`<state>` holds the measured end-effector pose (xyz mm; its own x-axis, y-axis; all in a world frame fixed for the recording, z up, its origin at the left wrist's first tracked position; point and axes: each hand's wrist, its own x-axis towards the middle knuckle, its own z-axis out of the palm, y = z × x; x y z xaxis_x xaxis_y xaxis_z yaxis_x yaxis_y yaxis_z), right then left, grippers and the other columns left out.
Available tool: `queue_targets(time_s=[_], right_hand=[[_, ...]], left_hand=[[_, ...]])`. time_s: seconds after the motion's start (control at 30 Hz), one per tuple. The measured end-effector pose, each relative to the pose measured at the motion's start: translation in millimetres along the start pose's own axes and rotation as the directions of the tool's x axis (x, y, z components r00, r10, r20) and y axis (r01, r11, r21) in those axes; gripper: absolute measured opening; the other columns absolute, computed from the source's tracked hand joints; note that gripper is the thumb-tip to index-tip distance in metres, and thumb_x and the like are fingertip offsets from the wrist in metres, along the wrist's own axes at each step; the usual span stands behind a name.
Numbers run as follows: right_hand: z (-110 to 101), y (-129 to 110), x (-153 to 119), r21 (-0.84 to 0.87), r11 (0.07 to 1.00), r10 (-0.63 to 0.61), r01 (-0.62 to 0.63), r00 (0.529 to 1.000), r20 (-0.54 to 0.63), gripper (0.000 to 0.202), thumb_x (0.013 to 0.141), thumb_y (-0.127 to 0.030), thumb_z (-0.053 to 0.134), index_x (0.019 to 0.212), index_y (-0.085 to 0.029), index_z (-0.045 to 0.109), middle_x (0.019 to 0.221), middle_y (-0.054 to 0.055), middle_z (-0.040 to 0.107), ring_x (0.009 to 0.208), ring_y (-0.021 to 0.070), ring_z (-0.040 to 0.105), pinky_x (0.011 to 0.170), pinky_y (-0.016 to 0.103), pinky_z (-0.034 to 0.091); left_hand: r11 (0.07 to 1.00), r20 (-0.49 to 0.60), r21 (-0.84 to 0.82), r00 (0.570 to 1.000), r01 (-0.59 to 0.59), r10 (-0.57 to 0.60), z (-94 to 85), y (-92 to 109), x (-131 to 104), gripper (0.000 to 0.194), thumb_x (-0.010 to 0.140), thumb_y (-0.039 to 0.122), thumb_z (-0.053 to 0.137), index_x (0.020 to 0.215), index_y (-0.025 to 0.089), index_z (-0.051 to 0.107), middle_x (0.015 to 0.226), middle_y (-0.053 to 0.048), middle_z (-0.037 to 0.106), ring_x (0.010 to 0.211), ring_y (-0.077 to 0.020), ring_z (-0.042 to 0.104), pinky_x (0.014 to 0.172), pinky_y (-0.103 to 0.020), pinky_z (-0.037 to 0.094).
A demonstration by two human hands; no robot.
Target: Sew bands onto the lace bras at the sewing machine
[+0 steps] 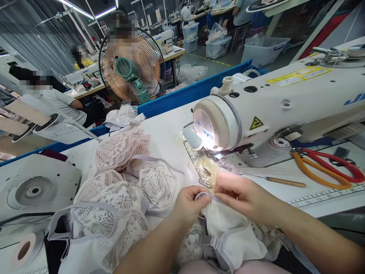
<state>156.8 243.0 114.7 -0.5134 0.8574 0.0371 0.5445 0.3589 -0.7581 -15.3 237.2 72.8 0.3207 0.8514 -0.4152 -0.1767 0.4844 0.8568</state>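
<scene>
Two-handed pinch going on: left hand [188, 205] and right hand [245, 195] both nip the top edge of a white bra [232, 225], the rest draped toward the lap [256, 267]. Sewing machine [218, 123] head's just beyond, right hand nearer.

Left background: grey draped curtain [17, 38]. Overhead: linear tube lights [106, 13], lit. Grey floor [196, 60] bears a yellow line [221, 62]. Rear: wood-edged sewing table [174, 54]; translucent plastic storage bins [218, 48] on floor, two stacked.
</scene>
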Motion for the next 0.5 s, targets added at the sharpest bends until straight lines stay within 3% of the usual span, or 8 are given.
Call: queue_targets(time_s=[0.1, 0.2, 0.5], right_hand=[[12.6, -6.4, -6.6, -0.134, 0.98, -0.145, 0.148, 0.989, 0.033, 0.023, 0.085, -0.016, 0.034, 0.065, -0.018, 0.045, 0.067, 0.001, 0.044, 0.058, 0.0116, 0.042, 0.052, 0.023, 0.033], [21.8, -6.6, -9.4, -0.246, 0.945, -0.207, 0.217, 0.976, 0.067, 0.023, 0.083, -0.01, 0.031, 0.066, -0.018, 0.044, 0.067, 0.001, 0.044, 0.057, 0.012, 0.039, 0.05, 0.023, 0.03], [29.1, -0.6, -15.1, -0.366, 0.917, -0.156, 0.156, 0.987, 0.029, 0.022, 0.079, -0.005, 0.034, 0.064, -0.018, 0.043, 0.066, 0.001, 0.043, 0.056, 0.0126, 0.039, 0.05, 0.023, 0.028]], left_hand=[[1.0, -0.001, -0.019, 1.0, -0.006, 0.006, 0.6, -0.4, 0.4, 0.027, 0.053, 0.032, 0.075, 0.066, 0.012, 0.064, 0.06, 0.0, 0.055, 0.059, -0.0104, 0.045, 0.06, -0.024, 0.033], [0.999, 0.002, -0.052, 1.0, 0.009, -0.009, 0.7, -1.2, 0.4, 0.027, 0.053, 0.03, 0.076, 0.066, 0.011, 0.063, 0.06, 0.0, 0.056, 0.059, -0.0099, 0.045, 0.06, -0.024, 0.034], [0.991, -0.018, -0.127, 0.998, 0.054, -0.056, 3.3, 1.0, -0.2, 0.031, 0.048, 0.031, 0.079, 0.065, 0.012, 0.062, 0.062, 0.0, 0.057, 0.058, -0.0096, 0.047, 0.061, -0.025, 0.035]])
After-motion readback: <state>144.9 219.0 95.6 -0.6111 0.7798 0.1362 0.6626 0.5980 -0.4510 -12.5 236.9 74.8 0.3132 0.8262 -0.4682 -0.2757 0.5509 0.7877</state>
